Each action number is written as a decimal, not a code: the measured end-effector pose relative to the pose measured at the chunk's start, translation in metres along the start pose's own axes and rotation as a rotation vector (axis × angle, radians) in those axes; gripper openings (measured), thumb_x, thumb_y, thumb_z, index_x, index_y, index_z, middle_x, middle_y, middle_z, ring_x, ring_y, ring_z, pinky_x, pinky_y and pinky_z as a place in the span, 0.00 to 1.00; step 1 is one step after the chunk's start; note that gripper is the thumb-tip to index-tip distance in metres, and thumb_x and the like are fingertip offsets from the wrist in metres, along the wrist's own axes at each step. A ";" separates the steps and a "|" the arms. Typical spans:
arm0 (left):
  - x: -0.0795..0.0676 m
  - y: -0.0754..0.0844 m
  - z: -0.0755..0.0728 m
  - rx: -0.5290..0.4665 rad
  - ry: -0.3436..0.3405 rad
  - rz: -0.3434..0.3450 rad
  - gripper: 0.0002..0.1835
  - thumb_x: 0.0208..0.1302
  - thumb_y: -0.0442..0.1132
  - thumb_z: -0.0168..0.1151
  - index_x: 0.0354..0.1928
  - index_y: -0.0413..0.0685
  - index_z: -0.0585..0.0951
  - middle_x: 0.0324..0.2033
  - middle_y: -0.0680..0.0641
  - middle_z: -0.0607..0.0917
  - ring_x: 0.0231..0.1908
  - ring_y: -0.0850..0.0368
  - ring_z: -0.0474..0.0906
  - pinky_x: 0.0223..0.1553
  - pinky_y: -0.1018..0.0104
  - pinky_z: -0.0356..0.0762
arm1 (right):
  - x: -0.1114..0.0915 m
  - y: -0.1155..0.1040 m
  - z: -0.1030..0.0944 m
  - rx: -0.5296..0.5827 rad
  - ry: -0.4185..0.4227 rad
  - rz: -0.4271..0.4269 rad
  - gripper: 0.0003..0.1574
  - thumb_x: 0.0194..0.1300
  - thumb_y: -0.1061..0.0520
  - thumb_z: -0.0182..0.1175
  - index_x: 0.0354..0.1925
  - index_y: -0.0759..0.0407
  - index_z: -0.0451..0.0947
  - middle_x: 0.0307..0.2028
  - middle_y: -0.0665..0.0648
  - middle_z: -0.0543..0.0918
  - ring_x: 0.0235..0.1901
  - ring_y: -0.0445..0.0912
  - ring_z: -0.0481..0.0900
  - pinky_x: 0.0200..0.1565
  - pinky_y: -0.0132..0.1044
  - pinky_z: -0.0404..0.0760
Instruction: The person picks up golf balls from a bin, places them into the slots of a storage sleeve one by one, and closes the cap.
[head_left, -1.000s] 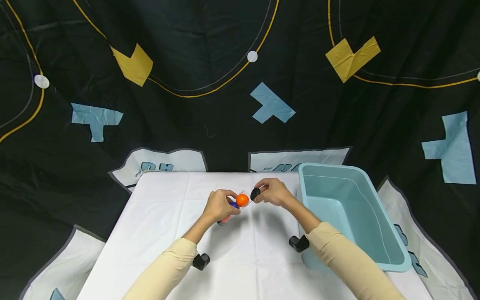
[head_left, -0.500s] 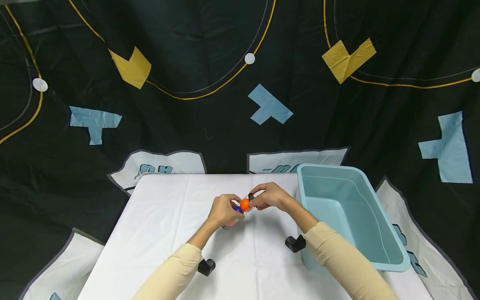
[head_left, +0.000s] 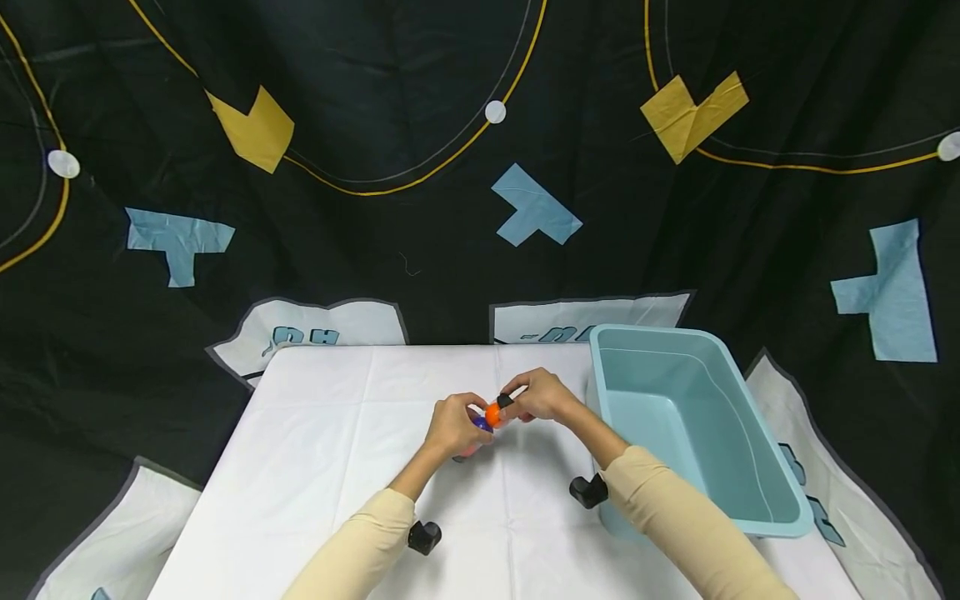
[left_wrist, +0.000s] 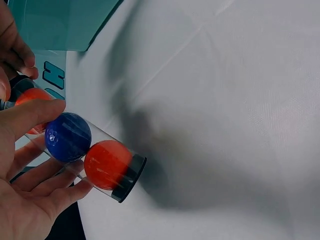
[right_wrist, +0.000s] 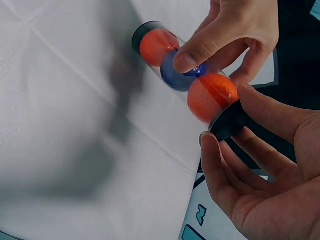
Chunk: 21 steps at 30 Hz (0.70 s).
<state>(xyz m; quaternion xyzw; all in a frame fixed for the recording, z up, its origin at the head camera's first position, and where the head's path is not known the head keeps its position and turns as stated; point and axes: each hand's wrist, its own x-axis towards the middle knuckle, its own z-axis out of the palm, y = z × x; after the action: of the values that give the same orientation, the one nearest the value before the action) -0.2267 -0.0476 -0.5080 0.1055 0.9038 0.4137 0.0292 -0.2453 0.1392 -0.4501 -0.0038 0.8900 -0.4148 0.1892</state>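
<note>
My left hand (head_left: pixel 453 423) grips a clear plastic tube (left_wrist: pixel 100 131) around its middle, thumb on one side and fingers on the other. Inside it sit a blue ball (left_wrist: pixel 68 137) between two orange balls, one orange ball (left_wrist: pixel 107 165) by the black end cap (left_wrist: pixel 131 179). The tube slants above the white tabletop. At the other end my right hand (head_left: pixel 542 395) pinches a black cap (right_wrist: pixel 230 121) by its rim, with thumb and fingertips. In the right wrist view that cap lies right at the tube's mouth, against the second orange ball (right_wrist: pixel 212 97).
A light blue plastic tub (head_left: pixel 705 433) stands on the right of the white-covered table (head_left: pixel 330 458), beside my right forearm. Behind the table hangs a black cloth (head_left: pixel 420 250) with yellow and blue tape pieces.
My right hand has brought the black cap leftward and down from beside the tube onto its open end. My left hand has shifted slightly right and down with the tube.
</note>
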 end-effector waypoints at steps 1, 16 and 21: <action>0.000 -0.001 0.001 0.002 0.000 0.002 0.24 0.37 0.35 0.85 0.41 0.44 0.88 0.31 0.44 0.91 0.32 0.51 0.87 0.40 0.57 0.85 | 0.000 0.000 0.000 -0.005 0.004 0.000 0.24 0.51 0.55 0.79 0.48 0.58 0.87 0.32 0.56 0.89 0.27 0.47 0.84 0.35 0.36 0.83; -0.002 -0.006 0.000 0.008 0.028 -0.038 0.22 0.40 0.38 0.84 0.42 0.46 0.89 0.34 0.45 0.92 0.40 0.45 0.87 0.43 0.54 0.83 | 0.001 -0.005 0.005 -0.009 0.019 -0.027 0.25 0.51 0.56 0.79 0.49 0.59 0.87 0.34 0.57 0.90 0.27 0.49 0.86 0.37 0.40 0.87; -0.003 -0.009 -0.001 -0.005 0.011 -0.038 0.23 0.40 0.40 0.84 0.43 0.48 0.89 0.37 0.45 0.92 0.44 0.41 0.86 0.46 0.51 0.82 | 0.001 -0.007 0.003 0.031 -0.042 0.000 0.27 0.53 0.56 0.78 0.52 0.60 0.85 0.38 0.58 0.89 0.35 0.55 0.89 0.42 0.41 0.87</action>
<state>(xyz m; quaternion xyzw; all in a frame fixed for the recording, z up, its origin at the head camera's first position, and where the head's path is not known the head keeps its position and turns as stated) -0.2253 -0.0549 -0.5139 0.0858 0.9047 0.4161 0.0323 -0.2467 0.1323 -0.4471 -0.0094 0.8793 -0.4284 0.2080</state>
